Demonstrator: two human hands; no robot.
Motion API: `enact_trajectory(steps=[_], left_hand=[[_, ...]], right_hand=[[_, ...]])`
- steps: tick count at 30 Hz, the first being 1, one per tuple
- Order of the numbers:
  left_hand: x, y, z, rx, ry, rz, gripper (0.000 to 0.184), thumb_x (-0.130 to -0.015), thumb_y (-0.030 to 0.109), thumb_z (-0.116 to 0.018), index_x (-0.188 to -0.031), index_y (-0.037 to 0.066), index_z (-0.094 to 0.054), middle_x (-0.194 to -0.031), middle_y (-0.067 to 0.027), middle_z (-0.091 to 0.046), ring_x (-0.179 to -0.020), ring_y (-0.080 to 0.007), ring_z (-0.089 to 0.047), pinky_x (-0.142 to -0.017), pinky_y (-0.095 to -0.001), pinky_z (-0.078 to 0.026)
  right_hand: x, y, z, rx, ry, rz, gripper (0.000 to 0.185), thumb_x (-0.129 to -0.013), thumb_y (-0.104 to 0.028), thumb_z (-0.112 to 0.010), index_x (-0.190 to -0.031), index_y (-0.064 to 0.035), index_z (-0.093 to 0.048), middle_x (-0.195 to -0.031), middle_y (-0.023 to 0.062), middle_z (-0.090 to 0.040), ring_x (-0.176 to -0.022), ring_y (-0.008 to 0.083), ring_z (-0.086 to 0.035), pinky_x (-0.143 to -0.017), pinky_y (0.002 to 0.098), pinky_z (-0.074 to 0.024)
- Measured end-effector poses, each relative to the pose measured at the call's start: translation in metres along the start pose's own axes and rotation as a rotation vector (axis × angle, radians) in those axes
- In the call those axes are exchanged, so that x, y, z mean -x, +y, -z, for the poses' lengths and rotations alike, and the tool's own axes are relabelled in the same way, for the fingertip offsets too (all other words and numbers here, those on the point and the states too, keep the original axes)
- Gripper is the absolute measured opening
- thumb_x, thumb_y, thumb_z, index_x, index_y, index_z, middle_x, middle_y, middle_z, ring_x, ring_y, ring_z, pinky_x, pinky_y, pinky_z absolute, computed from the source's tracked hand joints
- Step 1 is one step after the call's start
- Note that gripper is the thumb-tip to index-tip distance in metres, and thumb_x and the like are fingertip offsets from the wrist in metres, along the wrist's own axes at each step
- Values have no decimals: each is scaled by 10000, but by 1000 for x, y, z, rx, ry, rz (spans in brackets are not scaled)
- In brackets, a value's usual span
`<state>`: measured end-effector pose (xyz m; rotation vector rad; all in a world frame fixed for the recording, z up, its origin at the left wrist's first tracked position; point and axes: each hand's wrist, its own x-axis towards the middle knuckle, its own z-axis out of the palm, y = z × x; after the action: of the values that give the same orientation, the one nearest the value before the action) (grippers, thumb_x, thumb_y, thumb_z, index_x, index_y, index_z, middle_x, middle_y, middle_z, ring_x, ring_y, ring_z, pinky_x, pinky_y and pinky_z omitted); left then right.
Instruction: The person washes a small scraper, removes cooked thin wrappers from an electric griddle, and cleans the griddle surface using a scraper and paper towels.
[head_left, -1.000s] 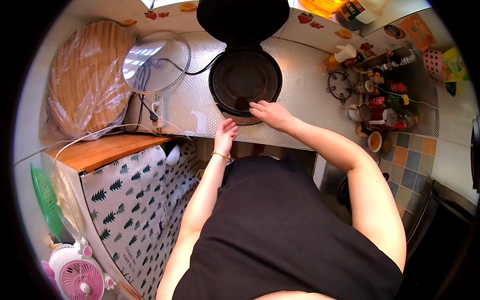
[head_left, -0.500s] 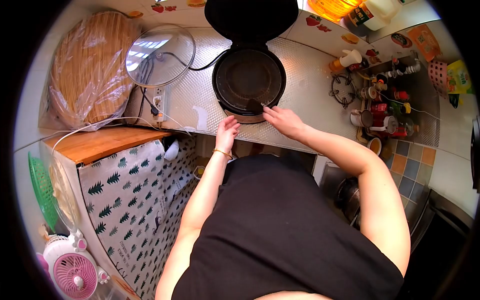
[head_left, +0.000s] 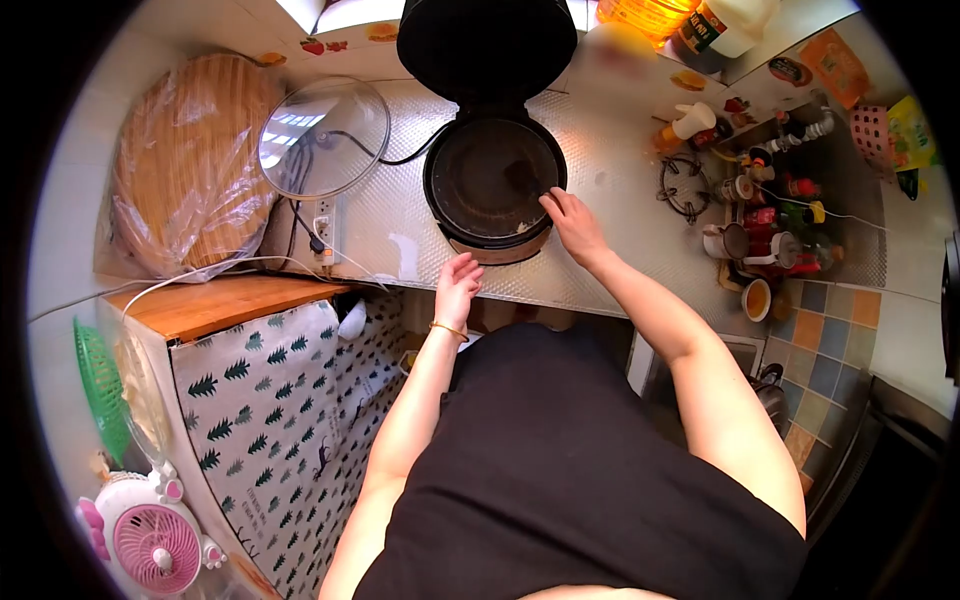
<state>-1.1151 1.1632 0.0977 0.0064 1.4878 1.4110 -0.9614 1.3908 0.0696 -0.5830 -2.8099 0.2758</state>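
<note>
A round black electric griddle (head_left: pixel 485 185) stands on the counter with its lid (head_left: pixel 487 50) raised behind it. My right hand (head_left: pixel 575 225) reaches over the right rim, its fingers pinched together at the edge of the pan. A dark flat patch lies on the pan surface just beyond those fingertips; whether it is a tool in the hand or a shadow is unclear. Small pale crumbs show near the front right of the pan. My left hand (head_left: pixel 458 288) is held before the griddle's front edge, palm turned inward, fingers loosely bent and apart, holding nothing.
A glass lid (head_left: pixel 325 140) leans at the back left by a power strip (head_left: pixel 325 230). Farther left is a plastic-wrapped round wooden board (head_left: pixel 200 165). On the right are a burner grate (head_left: pixel 685 187), several condiment jars and a small bowl (head_left: pixel 756 299).
My right hand has moved up and right along the pan's rim, and the dark patch by its fingertips has shifted with it. My left hand stays near the front edge.
</note>
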Motion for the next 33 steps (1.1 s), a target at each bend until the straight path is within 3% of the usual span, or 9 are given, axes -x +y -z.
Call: enact_trajectory(steps=[8,13,18,22,25,28,33], left_hand=[[19,-7,-10,-35,11,27,526,-819,-98,-443,-1328,34,-432,-1316,-146,-489,-1174,-231,-530,-931,-321,-476],[14,-9,-16,-27,-34,9,551,-806,-115,-441,-1335,37,-427,-1321,-147,-490,-1175,-230,-528,-904,-304,-484],[1,-7,-24,-39,-110,-17,573,-782,-125,-445,-1329,41,-434,-1308,-143,-501,-1166,-234,-537,-907,-311,-485],[-6,6,-38,-81,-241,-13,566,-788,-98,-450,-1332,58,-435,-1319,-133,-492,-1197,-239,-514,-964,-346,-459],[2,27,-60,-97,-420,-18,543,-828,-34,-436,-1360,70,-413,-1342,-135,-470,-1223,-253,-491,-998,-383,-435],[7,42,-78,-116,-608,27,534,-837,-37,-454,-1356,79,-407,-1333,-130,-469,-1194,-238,-511,-950,-337,-461],[28,41,-102,-273,-894,104,531,-869,23,-439,-1392,91,-376,-1362,-131,-448,-1199,-248,-498,-976,-367,-443]], right_hand=[[18,3,-15,142,-57,36,491,-824,-101,-497,-1309,-43,-441,-1332,135,-464,-1112,275,-510,-929,362,-422],[22,-5,-11,171,-51,-6,520,-836,-122,-494,-1352,-94,-429,-1375,121,-446,-1145,264,-499,-936,373,-412],[30,-25,9,145,-1,-118,570,-827,-92,-504,-1387,-122,-404,-1402,120,-418,-1222,280,-461,-987,387,-392],[40,-62,54,-109,94,-360,709,-706,8,-573,-1385,-116,-408,-1416,120,-398,-1253,315,-430,-1048,412,-348],[57,-90,75,-442,443,-475,693,-686,14,-560,-1360,-72,-425,-1325,161,-479,-1231,332,-446,-1052,420,-350],[84,-125,99,-644,642,-725,647,-749,22,-568,-1371,-63,-412,-1296,128,-525,-1150,255,-519,-995,361,-398],[143,-177,115,-652,943,-1007,649,-775,36,-565,-1389,-60,-379,-1264,104,-561,-1034,182,-571,-878,305,-442]])
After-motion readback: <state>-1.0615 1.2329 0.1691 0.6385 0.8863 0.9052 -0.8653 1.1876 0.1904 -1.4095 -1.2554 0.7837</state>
